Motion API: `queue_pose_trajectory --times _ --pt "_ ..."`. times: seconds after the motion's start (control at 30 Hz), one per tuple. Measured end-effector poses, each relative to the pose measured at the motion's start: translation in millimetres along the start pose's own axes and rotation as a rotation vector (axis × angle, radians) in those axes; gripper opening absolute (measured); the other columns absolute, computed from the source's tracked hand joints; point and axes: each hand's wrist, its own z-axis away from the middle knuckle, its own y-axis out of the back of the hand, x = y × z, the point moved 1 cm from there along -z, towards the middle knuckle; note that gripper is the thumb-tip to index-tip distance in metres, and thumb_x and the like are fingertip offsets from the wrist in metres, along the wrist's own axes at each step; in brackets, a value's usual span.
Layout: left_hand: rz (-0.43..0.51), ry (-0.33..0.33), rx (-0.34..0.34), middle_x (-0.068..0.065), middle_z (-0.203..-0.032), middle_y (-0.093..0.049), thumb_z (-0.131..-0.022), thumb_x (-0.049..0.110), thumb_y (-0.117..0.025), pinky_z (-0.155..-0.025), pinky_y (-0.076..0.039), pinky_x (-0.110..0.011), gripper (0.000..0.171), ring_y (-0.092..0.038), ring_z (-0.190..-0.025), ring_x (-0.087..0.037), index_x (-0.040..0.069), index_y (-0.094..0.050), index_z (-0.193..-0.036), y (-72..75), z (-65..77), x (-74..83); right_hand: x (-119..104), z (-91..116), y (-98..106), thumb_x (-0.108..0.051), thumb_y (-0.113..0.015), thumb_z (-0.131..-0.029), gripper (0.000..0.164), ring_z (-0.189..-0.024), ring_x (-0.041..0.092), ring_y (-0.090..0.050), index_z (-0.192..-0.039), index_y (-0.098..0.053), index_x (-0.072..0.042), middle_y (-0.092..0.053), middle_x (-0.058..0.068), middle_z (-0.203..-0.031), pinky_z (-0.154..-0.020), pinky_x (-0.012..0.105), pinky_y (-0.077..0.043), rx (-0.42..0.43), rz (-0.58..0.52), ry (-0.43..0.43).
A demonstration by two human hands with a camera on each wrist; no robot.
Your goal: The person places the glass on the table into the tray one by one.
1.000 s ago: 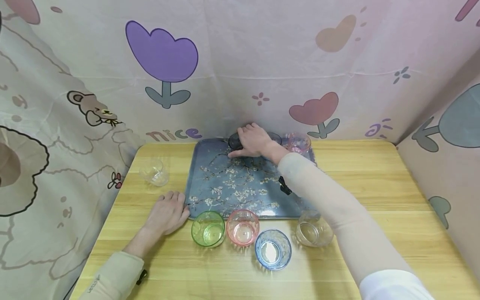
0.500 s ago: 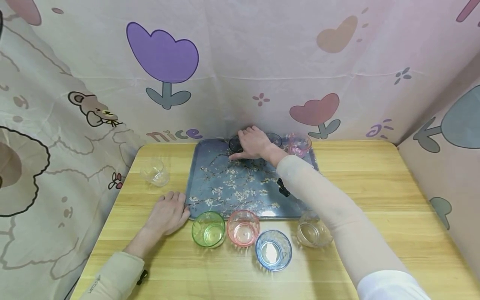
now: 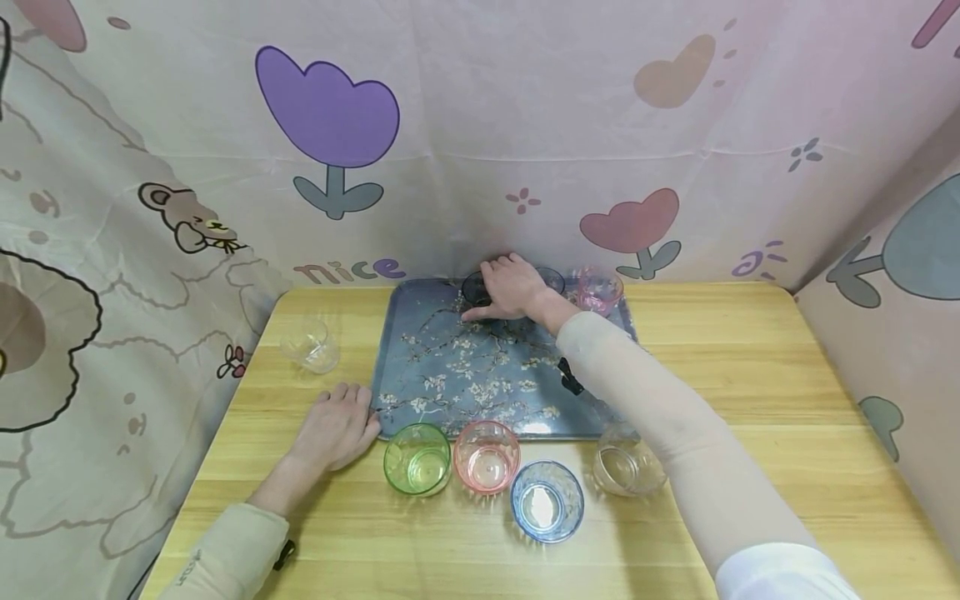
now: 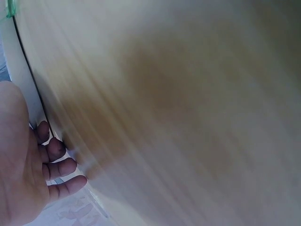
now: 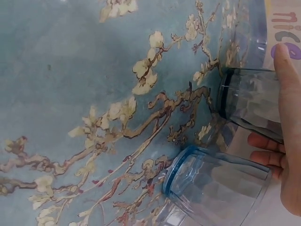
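Observation:
In the head view, my right hand grips a dark grey glass at the back of the blue flowered tray. The right wrist view shows the thumb on one side of that dark glass and curled fingers on the other. Close beside it is a clear, blue-based glass; only its rim shows past my hand in the head view. A pink glass stands at the tray's back right. My left hand rests on the table by the tray's front left corner, holding nothing.
Green, pink and blue glasses line the tray's front edge. A clear glass stands to their right, partly under my right forearm. Another clear glass is left of the tray. A patterned curtain hangs behind the table.
My right hand and the dark glass have shifted very slightly to the right along the back of the tray. The left hand and the other glasses have stayed put.

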Motion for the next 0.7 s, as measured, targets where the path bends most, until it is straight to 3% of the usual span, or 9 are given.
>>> queue_pose_trajectory --times 0.43,0.7 --pt "-0.006 -0.009 0.024 -0.013 -0.086 -0.06 -0.098 0.033 -0.056 -0.074 -0.053 -0.046 0.03 -0.056 -0.083 -0.029 0.003 -0.053 -0.096 0.0 1.0 0.2 5.7 4.5 2.3 -0.094 -0.039 -0.086 0.11 -0.142 0.035 -0.053 -0.145 -0.052 -0.003 -0.061 0.017 -0.145 -0.123 0.048 -0.035 -0.01 0.0 -0.019" --pt "-0.007 -0.007 0.025 -0.014 -0.087 -0.061 -0.098 0.031 -0.057 -0.074 -0.053 -0.045 0.028 -0.057 -0.084 -0.03 0.004 -0.054 -0.097 2.5 -0.1 0.7 5.1 8.4 17.2 -0.096 -0.037 -0.084 0.112 -0.139 0.036 -0.053 -0.145 -0.051 -0.003 -0.06 0.017 -0.143 -0.122 0.048 -0.038 0.053 0.016 0.001"
